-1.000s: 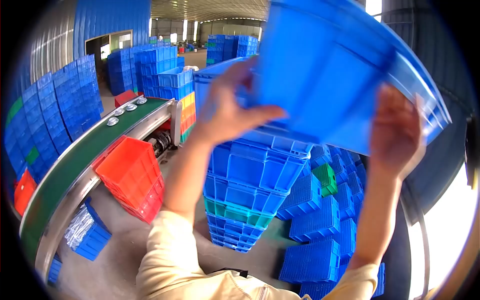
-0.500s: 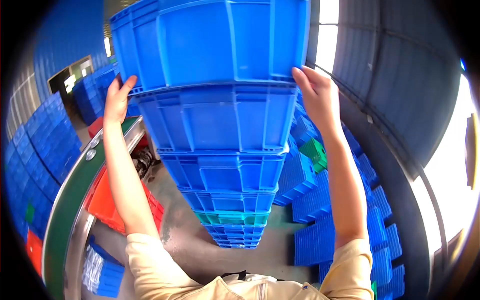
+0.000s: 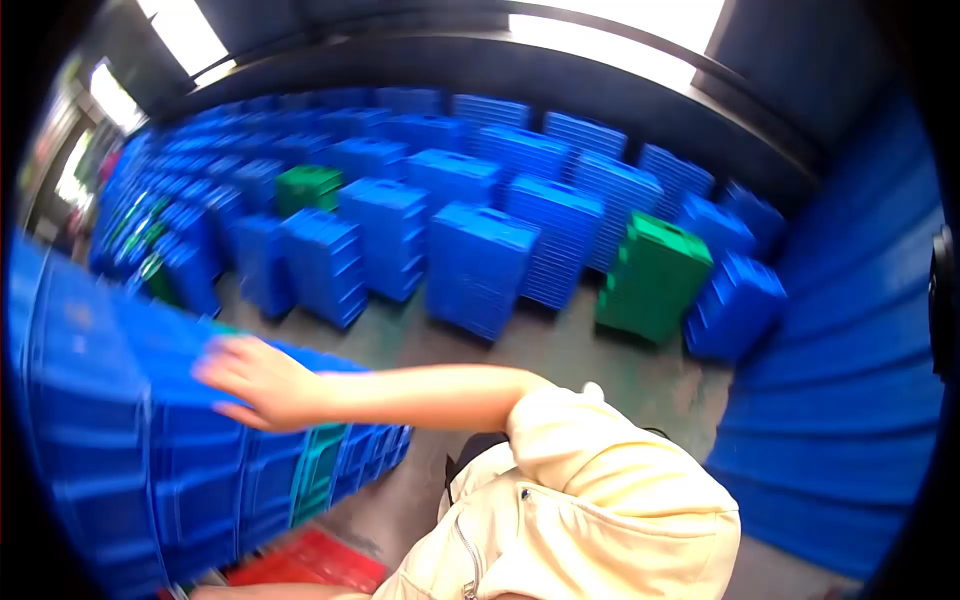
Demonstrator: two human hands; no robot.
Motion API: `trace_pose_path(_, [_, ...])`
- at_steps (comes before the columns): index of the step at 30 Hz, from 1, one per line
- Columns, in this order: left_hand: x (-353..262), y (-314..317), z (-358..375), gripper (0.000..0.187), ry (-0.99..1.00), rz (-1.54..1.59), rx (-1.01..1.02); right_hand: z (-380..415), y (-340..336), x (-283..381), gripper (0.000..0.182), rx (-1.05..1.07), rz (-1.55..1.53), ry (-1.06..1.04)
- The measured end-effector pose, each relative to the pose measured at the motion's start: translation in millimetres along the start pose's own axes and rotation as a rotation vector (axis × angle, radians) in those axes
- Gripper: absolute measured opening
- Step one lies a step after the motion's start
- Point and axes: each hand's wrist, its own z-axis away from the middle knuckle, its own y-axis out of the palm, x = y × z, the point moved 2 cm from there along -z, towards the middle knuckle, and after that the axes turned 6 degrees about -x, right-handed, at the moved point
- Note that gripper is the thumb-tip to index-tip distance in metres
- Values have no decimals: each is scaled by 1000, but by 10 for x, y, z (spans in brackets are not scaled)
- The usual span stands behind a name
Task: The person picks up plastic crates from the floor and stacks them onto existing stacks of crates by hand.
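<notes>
The stack of blue crates (image 3: 190, 470) leans across the left of the view, with one teal crate (image 3: 318, 468) among them. My right hand (image 3: 262, 382) is at the side of this stack, blurred, its fingers stretched out and the thumb apart from them. It overlaps the crates in this view, and nothing shows in its grip. A strip of my left forearm (image 3: 280, 592) runs along the bottom edge, and the left hand itself is out of sight.
Several rows of stacked blue crates (image 3: 480, 270) stand on the floor ahead, with a green crate stack (image 3: 655, 280) at right. A blue corrugated wall (image 3: 840, 400) rises on the right. Below the near stack lies a red crate (image 3: 315, 560).
My view has swung right, so the stack now sits at left. My right hand has come off the top crate's corner, and my left hand has gone out of view.
</notes>
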Motion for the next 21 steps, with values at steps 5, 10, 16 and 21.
trace_pose_path(5, [-1338,-28,2740,31,-628,460,1056,3696,-1791,-628,22,1255,734,710])
trace_pose_path(10, [-3869,-385,3991,42,-542,1252,1883,5830,-5196,684,30,761,1015,2222])
trace_pose_path(16, [-6128,-992,5465,53,-310,1439,2242,6255,-8477,1264,43,16,1380,2244])
trace_pose_path(21, [-7877,-1425,7246,77,105,1307,2312,6423,-10234,698,44,-241,1488,2006])
